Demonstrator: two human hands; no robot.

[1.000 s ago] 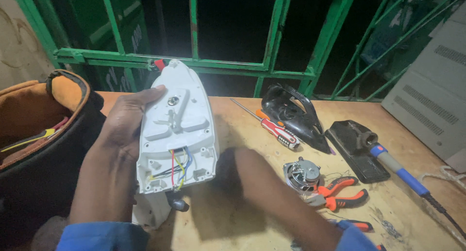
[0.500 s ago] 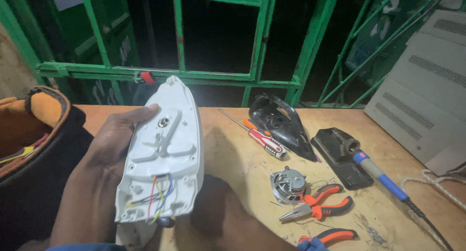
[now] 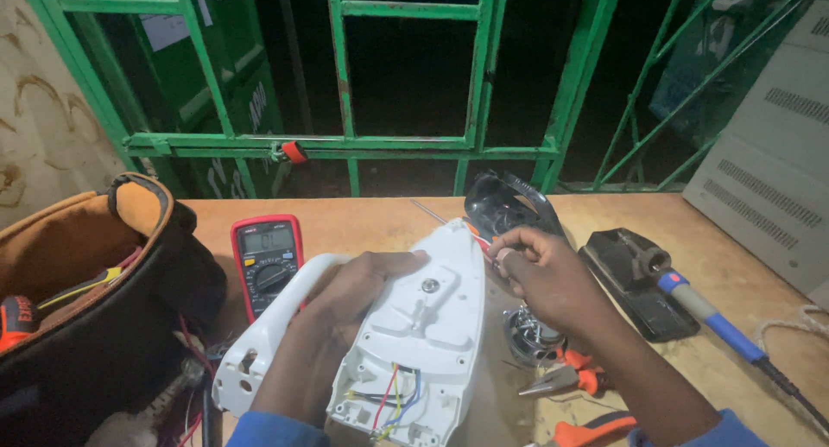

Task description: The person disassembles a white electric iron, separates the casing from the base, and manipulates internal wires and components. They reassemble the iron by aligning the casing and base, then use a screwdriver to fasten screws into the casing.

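My left hand (image 3: 341, 313) grips a white plastic iron body (image 3: 423, 326), turned upside down so its inner side faces me. Red, yellow and blue wires (image 3: 393, 395) show at its near end, and a screw boss (image 3: 429, 285) sits in the middle. My right hand (image 3: 544, 274) is closed beside the iron's tip, holding the red-and-white handle of a screwdriver (image 3: 480, 240) whose shaft runs away across the table. A white handle piece (image 3: 268, 335) lies under my left forearm.
On the wooden table (image 3: 363, 218) are a red multimeter (image 3: 266, 261), a dark iron cover (image 3: 505, 203), a black plate (image 3: 639, 283), a blue-handled soldering iron (image 3: 704, 313), orange pliers (image 3: 570, 380) and a round metal part (image 3: 528, 335). An open tool bag (image 3: 95, 291) stands left. Green metal bars (image 3: 345, 140) rise behind.
The iron body has dropped lower and tilted to the right, uncovering the multimeter. My right hand came up from under it to the screwdriver at its tip.
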